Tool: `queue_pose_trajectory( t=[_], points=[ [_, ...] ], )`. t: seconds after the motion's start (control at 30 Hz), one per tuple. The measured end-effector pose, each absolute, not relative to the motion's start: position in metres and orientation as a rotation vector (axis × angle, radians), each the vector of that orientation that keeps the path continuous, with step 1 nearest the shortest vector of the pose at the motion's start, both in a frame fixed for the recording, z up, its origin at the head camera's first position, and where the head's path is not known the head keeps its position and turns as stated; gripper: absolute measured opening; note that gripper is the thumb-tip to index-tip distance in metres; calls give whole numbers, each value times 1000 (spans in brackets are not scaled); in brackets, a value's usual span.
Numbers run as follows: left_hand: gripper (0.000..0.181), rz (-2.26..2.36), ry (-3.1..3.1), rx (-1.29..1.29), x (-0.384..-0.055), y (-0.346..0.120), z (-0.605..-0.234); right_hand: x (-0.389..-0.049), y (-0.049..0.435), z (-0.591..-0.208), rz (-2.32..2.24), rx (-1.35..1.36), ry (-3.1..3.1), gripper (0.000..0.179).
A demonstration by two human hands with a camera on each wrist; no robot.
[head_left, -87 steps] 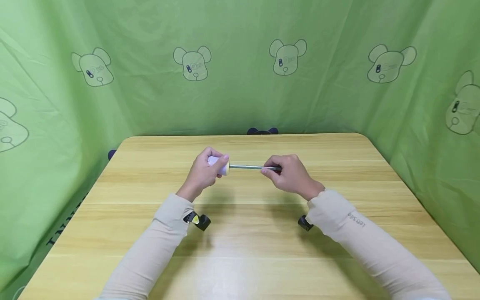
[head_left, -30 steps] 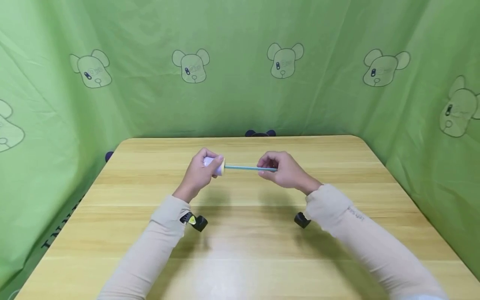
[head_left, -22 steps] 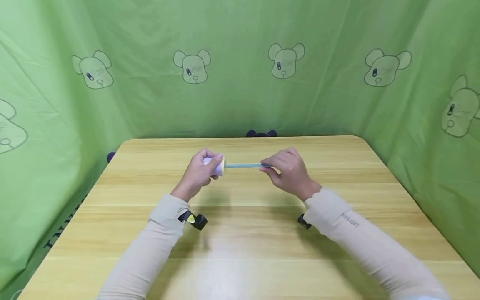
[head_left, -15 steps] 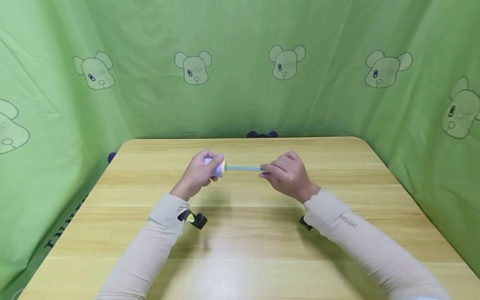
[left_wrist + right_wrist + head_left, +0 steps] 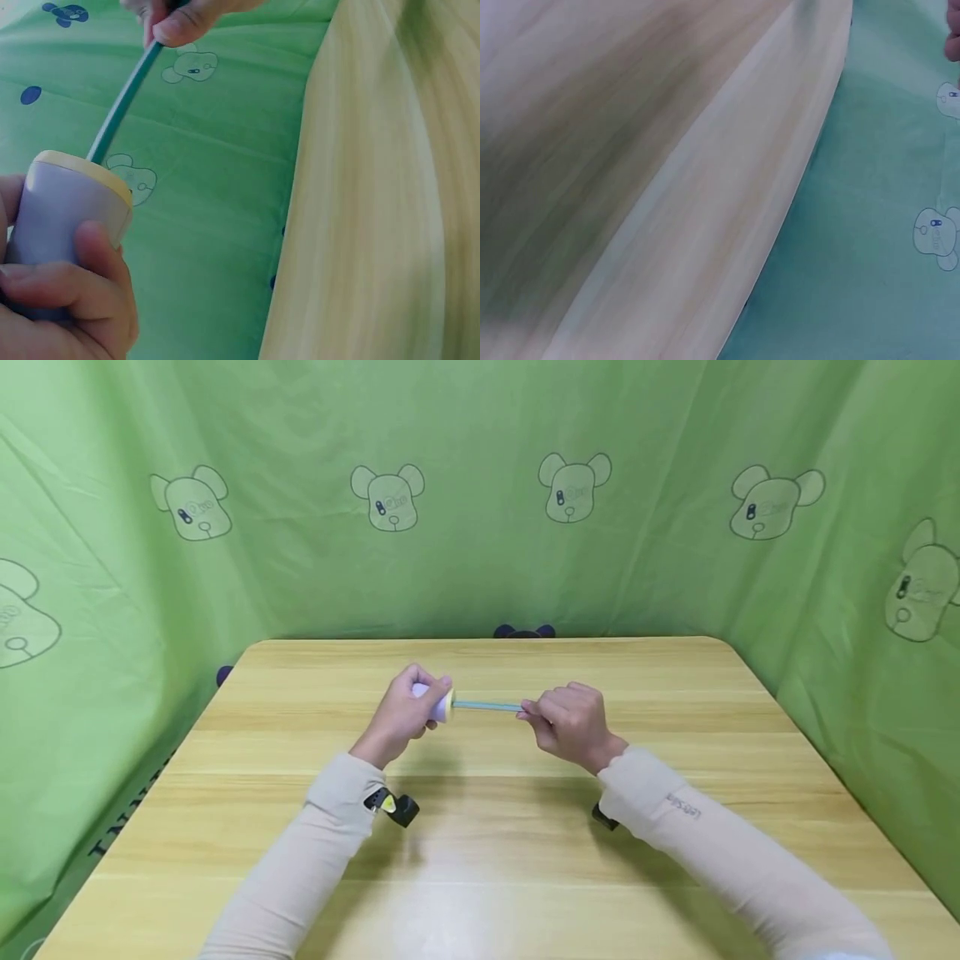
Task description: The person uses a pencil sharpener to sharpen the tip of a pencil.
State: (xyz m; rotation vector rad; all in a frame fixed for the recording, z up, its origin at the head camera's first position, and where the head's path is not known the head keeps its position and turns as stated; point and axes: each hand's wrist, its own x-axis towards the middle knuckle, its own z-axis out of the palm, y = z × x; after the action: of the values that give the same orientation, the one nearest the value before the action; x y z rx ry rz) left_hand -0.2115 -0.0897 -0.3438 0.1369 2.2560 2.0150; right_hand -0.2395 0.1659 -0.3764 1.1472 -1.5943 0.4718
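Note:
My left hand point(image 5: 397, 717) grips a lavender pencil sharpener point(image 5: 71, 202) with a yellow rim, held on its side above the table. A teal pencil point(image 5: 487, 705) sticks out of the sharpener's rimmed end and spans the gap between my hands. At its far end, my right hand point(image 5: 573, 725) pinches the pencil between thumb and curled fingers, covering the tail. The left wrist view shows the pencil point(image 5: 124, 105) entering the rim; its point is hidden inside. In the right wrist view, only a sliver of fingers point(image 5: 953, 37) shows at the upper right edge.
Beneath both hands lies a light wood-grain table point(image 5: 480, 843) with rounded far corners. A green curtain point(image 5: 480, 568) printed with bear heads surrounds it at the back and sides. Black wrist cameras hang under the left cuff point(image 5: 405, 811) and right cuff point(image 5: 604, 817).
My right hand has shifted its hold and rolled over the pencil, so its knuckles now face up and the tail is covered. The left hand keeps its grip on the sharpener, nearly still.

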Motion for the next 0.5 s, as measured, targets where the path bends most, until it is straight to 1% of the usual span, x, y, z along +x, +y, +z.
queue_pose_trajectory(
  t=[0.1,0.23,0.3,0.4,0.5],
  points=[
    [30,2024,2282,158,-211,-90,-348,-235,166,-373,545,1143,-1726,44],
    [29,2042,2343,222,-212,-91,-353,-227,165,-364,743,1091,-2013,33],
    [28,2041,2393,270,-212,-91,-354,-223,165,-358,873,1020,-2187,29],
    [27,2022,2477,335,-212,-89,-356,-219,164,-349,1071,878,-2419,31],
    [27,2003,2542,394,-211,-87,-357,-217,165,-343,1218,761,-2571,29]
  ],
)
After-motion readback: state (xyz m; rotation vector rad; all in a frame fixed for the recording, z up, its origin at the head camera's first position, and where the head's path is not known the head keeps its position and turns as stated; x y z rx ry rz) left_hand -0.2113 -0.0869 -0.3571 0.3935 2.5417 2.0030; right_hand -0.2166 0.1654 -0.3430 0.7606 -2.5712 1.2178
